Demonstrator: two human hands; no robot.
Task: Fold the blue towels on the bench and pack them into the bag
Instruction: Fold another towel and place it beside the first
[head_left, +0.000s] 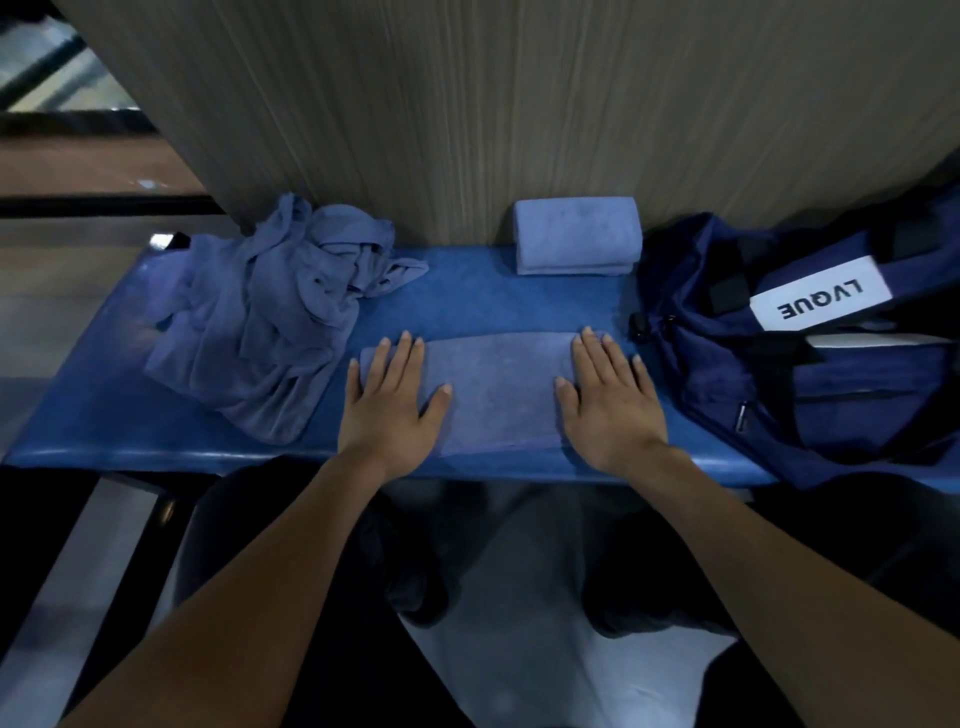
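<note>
A: Pressing flat is what is being done at the near edge of the bench (467, 296): a half-folded towel (498, 395) is held down by the left hand (389, 400) and right hand (610, 405), fingers straight and spread.

B: And what is left?

A: A crumpled pile of towels (260, 317) is seen unfolded at left. One folded towel (576, 234) is set against the wall; nothing is seen packed in the navy LVQUE bag (810, 338).

A single head-worn wide-angle view looks forward and steeply down from close above the table (467, 291), which crosses mid-frame against a wall (519, 104); the floor (519, 649) fills the bottom.
</note>
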